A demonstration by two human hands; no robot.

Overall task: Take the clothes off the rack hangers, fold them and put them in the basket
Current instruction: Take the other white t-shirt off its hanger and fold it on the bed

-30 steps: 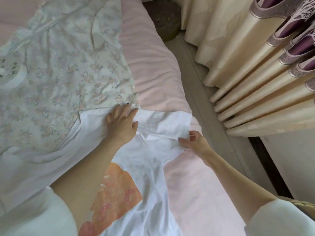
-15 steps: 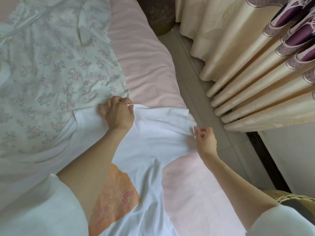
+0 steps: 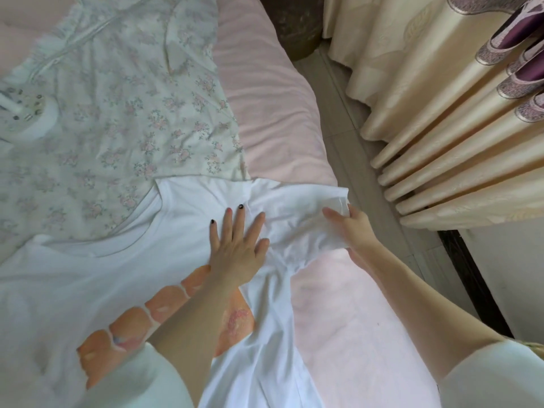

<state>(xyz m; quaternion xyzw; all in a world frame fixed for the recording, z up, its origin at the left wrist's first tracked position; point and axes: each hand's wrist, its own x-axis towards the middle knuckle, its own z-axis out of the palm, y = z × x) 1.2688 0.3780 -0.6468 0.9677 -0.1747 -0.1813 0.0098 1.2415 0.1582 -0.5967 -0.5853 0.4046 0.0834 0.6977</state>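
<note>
A white T-shirt with an orange print lies spread on the pink bed, neckline toward the left. My left hand presses flat with straight fingers on its shoulder, just beside the sleeve. My right hand grips the hem end of that sleeve, which is lifted and partly bunched. A pale floral garment lies flat beyond the T-shirt, its hem overlapping the T-shirt's upper edge. A sliver of woven basket shows at the right edge, behind my right arm.
The pink bed ends at its right side along a strip of tiled floor. Cream pleated curtains hang to the right. A white round object lies on the bed at the far left.
My left hand let go of the shoulder fabric and now lies flat, lower on the shirt. My right hand has drawn the sleeve end inward and raised it. The camera has tilted back.
</note>
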